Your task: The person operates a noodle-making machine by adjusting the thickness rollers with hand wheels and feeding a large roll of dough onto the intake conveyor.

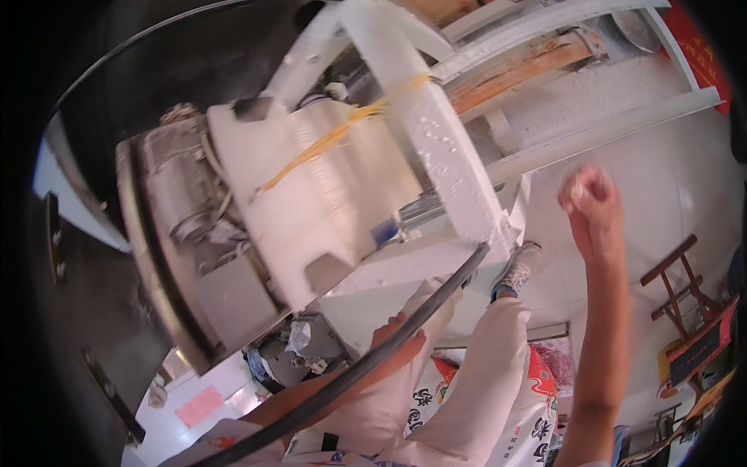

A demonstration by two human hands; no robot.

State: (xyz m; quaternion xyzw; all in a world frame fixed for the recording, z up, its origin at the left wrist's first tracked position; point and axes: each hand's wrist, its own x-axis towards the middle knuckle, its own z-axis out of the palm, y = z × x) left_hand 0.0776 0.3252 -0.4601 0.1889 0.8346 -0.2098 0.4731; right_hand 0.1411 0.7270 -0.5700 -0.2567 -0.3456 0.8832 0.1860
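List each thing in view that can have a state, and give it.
Right hand: raised, fingers curled
Left hand: lowered, fingers bent
Black cable: slightly bowed
Yellow strap: stretched across white plastic part
Motor-like unit: uncovered; running or not, unclear
Shoe: laced

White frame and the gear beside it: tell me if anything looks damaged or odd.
Two things. The white frame has bumpy, blistered-looking patches on its thick slanted post, as if the paint were damaged. A ragged yellow strap runs diagonally from that post across the white casing, which looks makeshift.
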